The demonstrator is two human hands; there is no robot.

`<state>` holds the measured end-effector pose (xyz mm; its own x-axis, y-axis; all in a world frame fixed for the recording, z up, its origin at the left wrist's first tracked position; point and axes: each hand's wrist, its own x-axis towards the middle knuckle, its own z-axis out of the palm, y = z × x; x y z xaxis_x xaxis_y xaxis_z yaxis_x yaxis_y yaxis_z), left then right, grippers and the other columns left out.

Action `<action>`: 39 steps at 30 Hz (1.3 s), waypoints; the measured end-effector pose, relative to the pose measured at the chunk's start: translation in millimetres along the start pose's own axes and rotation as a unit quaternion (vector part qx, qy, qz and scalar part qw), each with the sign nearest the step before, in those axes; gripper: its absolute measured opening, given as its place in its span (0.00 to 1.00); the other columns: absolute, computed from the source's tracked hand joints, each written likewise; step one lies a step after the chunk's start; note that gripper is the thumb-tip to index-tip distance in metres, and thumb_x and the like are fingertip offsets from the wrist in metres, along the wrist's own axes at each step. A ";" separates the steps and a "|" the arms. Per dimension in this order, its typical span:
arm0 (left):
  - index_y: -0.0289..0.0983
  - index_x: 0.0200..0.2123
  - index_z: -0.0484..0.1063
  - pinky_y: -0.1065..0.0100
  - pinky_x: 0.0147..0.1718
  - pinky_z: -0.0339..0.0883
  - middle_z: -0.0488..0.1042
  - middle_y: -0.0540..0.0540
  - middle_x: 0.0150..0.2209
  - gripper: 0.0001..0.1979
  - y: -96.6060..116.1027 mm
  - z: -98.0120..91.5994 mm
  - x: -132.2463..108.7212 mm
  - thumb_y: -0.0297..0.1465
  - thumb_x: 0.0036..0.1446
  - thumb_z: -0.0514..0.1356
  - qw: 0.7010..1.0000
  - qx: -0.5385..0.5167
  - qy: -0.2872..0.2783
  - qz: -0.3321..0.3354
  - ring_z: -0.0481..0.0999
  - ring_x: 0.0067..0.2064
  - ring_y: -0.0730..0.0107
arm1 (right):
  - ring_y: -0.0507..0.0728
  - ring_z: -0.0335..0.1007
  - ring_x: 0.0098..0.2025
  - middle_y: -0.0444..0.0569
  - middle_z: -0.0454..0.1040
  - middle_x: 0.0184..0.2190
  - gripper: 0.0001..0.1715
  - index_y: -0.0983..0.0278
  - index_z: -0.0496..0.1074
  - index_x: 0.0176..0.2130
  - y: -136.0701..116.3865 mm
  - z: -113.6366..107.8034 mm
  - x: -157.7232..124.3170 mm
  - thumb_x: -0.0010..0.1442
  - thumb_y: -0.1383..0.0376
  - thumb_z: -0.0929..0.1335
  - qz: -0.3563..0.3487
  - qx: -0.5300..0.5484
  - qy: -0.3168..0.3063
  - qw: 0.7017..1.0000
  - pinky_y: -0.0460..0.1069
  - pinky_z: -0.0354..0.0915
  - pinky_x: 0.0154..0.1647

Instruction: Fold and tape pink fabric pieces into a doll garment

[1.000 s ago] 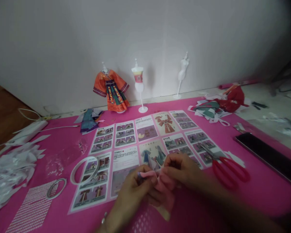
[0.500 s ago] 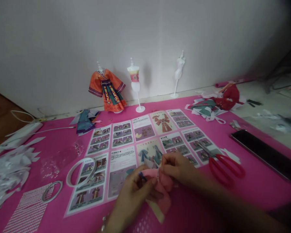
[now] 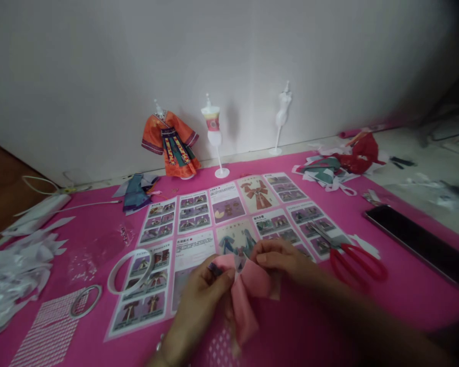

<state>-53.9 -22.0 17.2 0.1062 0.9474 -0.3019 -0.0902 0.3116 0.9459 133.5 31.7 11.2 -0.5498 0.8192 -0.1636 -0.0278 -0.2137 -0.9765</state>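
Observation:
Between my hands hangs a small pink fabric piece, with a paler layer showing at its lower edges. My left hand pinches its left side, where a dark blue bit pokes out by the fingers. At the upper right edge my right hand grips it between thumb and fingers. A gap in the cloth lies between the two grips. Beneath and beyond is a printed instruction sheet with pictures of doll outfits. Red-handled scissors lie right of my right hand, blades on the sheet.
Along the wall stand an orange doll robe on a stand, a mannequin with a pink band, and a bare white mannequin. Tape rolls, a bead sheet and white scraps lie left; a phone lies right.
The pink fabric has been spread wider, with a gap opening at its top middle and a strip hanging lower. My hands have moved slightly apart, still gripping it.

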 end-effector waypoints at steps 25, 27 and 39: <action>0.34 0.26 0.69 0.77 0.14 0.62 0.72 0.51 0.12 0.08 2.6 -3.7 0.3 0.31 0.48 0.64 0.998 0.001 -0.015 -0.055 0.69 0.13 0.74 | 0.56 0.56 0.30 0.46 0.63 0.25 0.11 0.63 0.76 0.36 7.2 16.7 -15.1 0.59 0.67 0.63 -0.374 -0.542 0.066 0.749 0.53 0.49 0.33; 0.33 0.27 0.71 0.75 0.16 0.67 0.74 0.50 0.15 0.08 4.7 -2.5 -0.2 0.31 0.47 0.65 0.998 -0.008 -0.008 -0.070 0.73 0.16 0.72 | 0.56 0.57 0.30 0.46 0.63 0.25 0.11 0.63 0.76 0.35 7.5 16.4 -13.1 0.60 0.66 0.63 -0.375 -0.551 0.060 0.743 0.53 0.49 0.33; 0.32 0.31 0.76 0.72 0.28 0.73 0.78 0.47 0.22 0.12 2.1 -5.2 2.4 0.33 0.43 0.70 0.997 -0.014 0.006 -0.076 0.79 0.26 0.68 | 0.54 0.65 0.31 0.47 0.70 0.30 0.03 0.63 0.71 0.32 3.6 7.8 -15.0 0.56 0.68 0.66 -0.258 -0.343 0.070 0.900 0.49 0.59 0.33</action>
<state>-59.0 -18.8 17.9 0.1089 0.8894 -0.4439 -0.1024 0.4542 0.8850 135.2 14.5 11.2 -0.5003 0.7837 0.3680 0.2991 0.5553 -0.7760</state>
